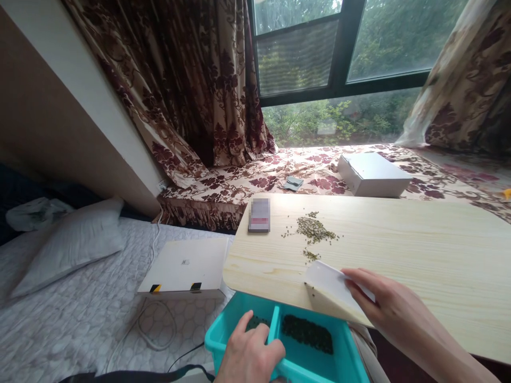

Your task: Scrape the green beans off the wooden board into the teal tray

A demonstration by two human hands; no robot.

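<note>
Lower parts of the scene are the hardest to read: the frame's bottom edge cuts off the near side of the turquoise bin point(357, 361) and the left wrist. Left hand point(253, 348) hangs over the bin's left compartment and the divider point(274, 322), fingers loosely bent and a little apart. Its underside is hidden, so I cannot tell whether it holds anything or touches the divider. It also covers much of the small green beans point(257, 322) in that compartment. Dark beans point(307, 333) lie in the right compartment, too deep in shade for single ones to stand out.

Right hand point(379, 298) is nearly closed, thumb and fingers pinching the right side of a white card point(327, 279). The card is tilted at the near edge of the counter point(419, 239); how its lower side meets the wood is unclear. A loose pile of green beans point(313, 229) sits on the counter beyond the card, with stray ones around it, a few just beside the card's left end. The print on a small box point(259, 215) near the counter's rounded left corner is blurred.

The bin's far rim lies close against the counter's near edge; whether it reaches underneath cannot be seen. Visible wood stretches widest right of the pile, until the frame crops it. Past the far edge, a white box point(375, 170) stands on the cloth-covered window ledge point(247, 181).
</note>
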